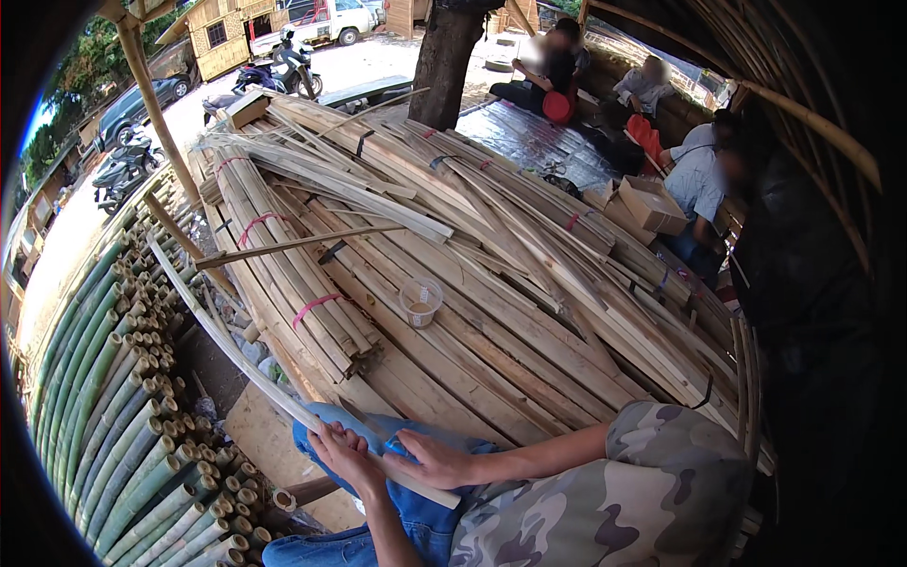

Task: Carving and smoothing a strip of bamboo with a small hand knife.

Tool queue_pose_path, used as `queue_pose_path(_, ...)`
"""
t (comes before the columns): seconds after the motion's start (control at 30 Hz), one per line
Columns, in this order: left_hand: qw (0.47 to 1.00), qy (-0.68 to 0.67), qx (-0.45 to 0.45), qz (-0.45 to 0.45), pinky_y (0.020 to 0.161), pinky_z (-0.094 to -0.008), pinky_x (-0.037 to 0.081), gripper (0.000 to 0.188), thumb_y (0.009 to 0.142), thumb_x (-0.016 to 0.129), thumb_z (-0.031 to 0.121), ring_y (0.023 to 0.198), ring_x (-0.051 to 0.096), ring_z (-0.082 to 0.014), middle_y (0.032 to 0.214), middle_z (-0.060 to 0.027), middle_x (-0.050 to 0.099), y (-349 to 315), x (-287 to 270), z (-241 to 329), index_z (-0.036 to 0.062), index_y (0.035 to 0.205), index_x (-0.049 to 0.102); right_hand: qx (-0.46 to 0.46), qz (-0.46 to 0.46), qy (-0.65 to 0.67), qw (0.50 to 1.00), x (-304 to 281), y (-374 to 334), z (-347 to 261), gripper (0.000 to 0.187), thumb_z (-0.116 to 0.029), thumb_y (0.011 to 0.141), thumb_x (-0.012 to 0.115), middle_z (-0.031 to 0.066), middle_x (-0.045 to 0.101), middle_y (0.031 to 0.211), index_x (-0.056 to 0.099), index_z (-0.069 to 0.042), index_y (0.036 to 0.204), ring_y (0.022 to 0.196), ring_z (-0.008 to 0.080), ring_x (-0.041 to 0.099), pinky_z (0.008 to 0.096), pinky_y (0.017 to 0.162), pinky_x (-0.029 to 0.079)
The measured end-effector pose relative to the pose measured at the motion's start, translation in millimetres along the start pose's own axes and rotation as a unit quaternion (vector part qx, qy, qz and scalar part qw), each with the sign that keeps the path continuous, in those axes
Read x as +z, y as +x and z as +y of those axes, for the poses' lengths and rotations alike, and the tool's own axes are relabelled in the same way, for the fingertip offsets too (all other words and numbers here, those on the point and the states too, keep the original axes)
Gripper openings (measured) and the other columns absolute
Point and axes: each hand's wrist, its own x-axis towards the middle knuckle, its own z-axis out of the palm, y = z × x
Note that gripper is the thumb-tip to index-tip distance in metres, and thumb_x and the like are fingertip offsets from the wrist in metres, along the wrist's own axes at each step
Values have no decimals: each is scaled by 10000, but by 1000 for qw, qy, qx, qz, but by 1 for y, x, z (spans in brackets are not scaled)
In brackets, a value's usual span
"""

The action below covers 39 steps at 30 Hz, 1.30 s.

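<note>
A long, pale bamboo strip (231, 345) slants from the upper left down across my lap, its near end over my jeans. My left hand (345, 458) is closed around it near that end. Just to the right, my right hand (432, 459) grips a knife (364, 417) by its blue handle. The narrow blade points up and to the left, beside the strip; whether its edge touches the strip I cannot tell. My right fingers partly cover the handle.
Bundled bamboo slats (283, 255), tied with bands, lie on the wooden platform ahead. A clear plastic cup (420, 301) stands among the slats. Cut green bamboo poles (123, 425) are stacked at left. Several people sit at the far right near a cardboard box (652, 205).
</note>
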Motion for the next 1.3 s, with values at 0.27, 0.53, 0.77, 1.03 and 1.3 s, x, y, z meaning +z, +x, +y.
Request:
queue_pose_path(0.27,998,47,-27,11,411,-172,262,198,1027,425,298,512,338,-8,764,47,427,-14,9,-14,129,1112,481,30,-41,1,999,-7,0,-3,420,-350,1012,504,322,582,896,438,62,1066,828,488,582,485,683,448)
queue_pose_path(0.53,998,56,16,10,506,-201,390,267,1026,410,309,623,495,-51,822,4,518,-10,-3,-30,90,1154,495,34,-40,24,998,0,-3,2,415,-319,1012,494,331,611,1038,469,65,1166,951,480,612,488,767,494)
queue_pose_path(0.77,997,34,50,42,516,-222,393,297,1000,416,297,652,521,-91,881,-31,540,-8,-10,-44,64,1173,481,87,-74,59,992,1,-5,4,390,-326,1006,521,295,609,1098,482,24,1175,1057,430,605,434,840,477)
queue_pose_path(1.03,992,116,39,-9,464,-246,408,318,1009,391,263,660,556,-135,969,-70,555,-11,-10,-33,54,1244,441,73,-54,52,994,-2,-2,2,429,-330,998,536,305,612,1112,478,47,1194,1097,443,593,448,861,487)
queue_pose_path(1.3,999,49,-8,12,404,-170,233,224,1024,448,269,519,363,9,732,55,437,-21,9,-17,99,1169,463,65,-31,66,995,-7,1,-3,423,-278,978,566,323,603,1104,449,59,1205,1089,460,586,466,853,485)
